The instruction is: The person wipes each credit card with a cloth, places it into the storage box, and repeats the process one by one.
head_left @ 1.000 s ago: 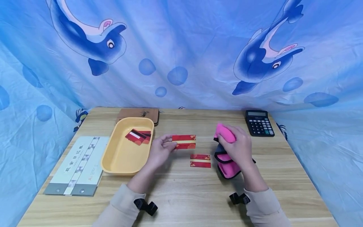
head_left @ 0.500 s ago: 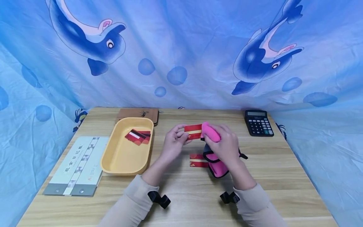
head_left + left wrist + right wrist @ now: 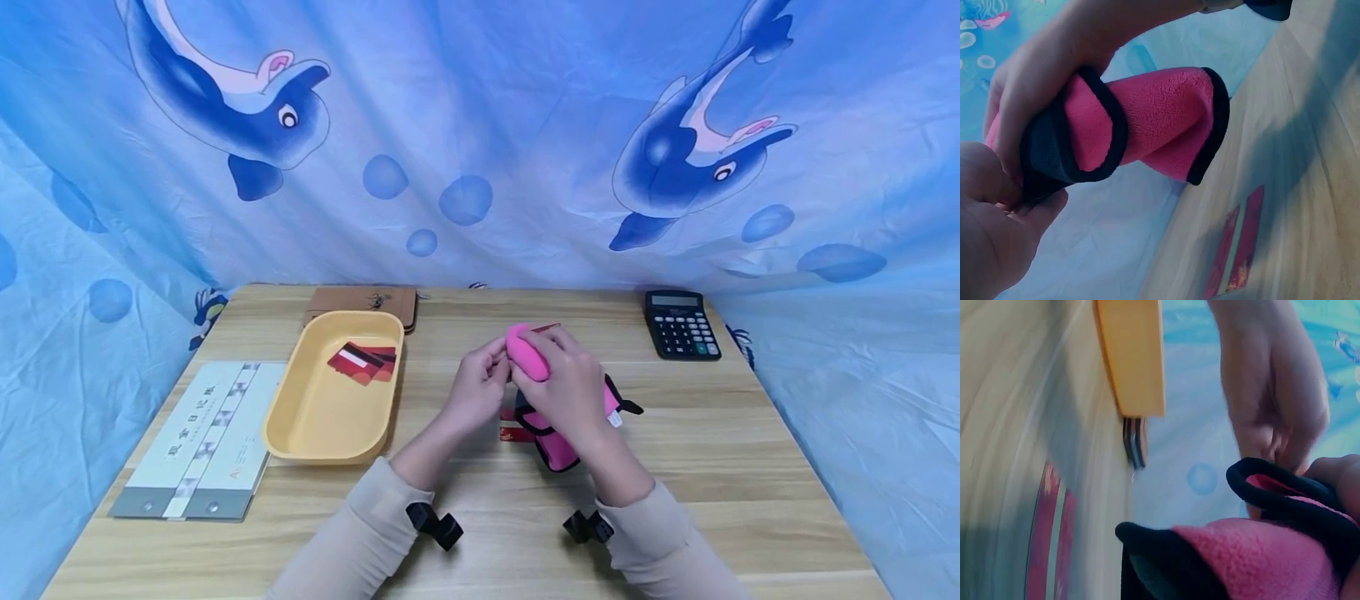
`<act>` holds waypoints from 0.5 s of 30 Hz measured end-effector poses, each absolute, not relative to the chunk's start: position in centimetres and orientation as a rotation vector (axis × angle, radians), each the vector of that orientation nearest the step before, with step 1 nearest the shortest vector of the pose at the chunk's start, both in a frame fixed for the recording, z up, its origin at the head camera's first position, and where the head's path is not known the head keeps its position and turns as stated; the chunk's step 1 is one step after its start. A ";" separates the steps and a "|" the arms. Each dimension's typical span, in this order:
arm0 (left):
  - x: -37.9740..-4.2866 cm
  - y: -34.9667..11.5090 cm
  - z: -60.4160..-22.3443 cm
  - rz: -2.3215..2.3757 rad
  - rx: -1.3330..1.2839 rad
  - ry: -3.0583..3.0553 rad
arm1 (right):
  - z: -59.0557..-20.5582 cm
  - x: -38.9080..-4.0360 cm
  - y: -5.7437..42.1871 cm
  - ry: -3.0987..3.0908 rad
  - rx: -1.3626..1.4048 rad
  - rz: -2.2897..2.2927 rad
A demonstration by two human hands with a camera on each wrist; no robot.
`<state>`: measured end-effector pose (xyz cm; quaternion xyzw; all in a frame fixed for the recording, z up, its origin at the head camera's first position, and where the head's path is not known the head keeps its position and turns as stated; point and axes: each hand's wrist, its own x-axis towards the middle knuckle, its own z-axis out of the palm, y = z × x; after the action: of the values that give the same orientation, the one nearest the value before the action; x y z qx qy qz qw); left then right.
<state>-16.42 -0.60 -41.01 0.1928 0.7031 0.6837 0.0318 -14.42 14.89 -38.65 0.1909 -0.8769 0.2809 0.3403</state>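
Observation:
My right hand (image 3: 566,392) grips a bunched pink cloth (image 3: 528,357) with black edging, above the middle of the table. A loose end of the cloth hangs below that hand. The left hand (image 3: 480,379) meets the cloth's left side, fingers curled at the end of a red-and-gold card. Most of this card (image 3: 552,326) is hidden by cloth and fingers; a red corner shows behind the right hand. On the table beneath lies a second red-and-gold card (image 3: 1235,247), flat and partly covered by the cloth in the head view.
A yellow tray (image 3: 288,408) holding red cards (image 3: 360,362) stands on the left. Beyond its far end lies a brown wallet (image 3: 352,298). A white-and-grey journal (image 3: 198,437) rests at far left, and a black calculator (image 3: 682,325) at back right.
My left hand has moved right with the card, and my right hand has brought the cloth left. The hands now meet, and the cloth covers most of the card.

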 end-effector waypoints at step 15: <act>-15.5 -2.0 -40.2 2.207 0.543 2.062 | -39.2 -14.8 18.0 -2.333 0.312 0.672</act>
<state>-15.55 -1.96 -40.18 0.1769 0.6714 0.7188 0.0364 -14.85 17.96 -39.16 0.1197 -0.8964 0.2581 0.3398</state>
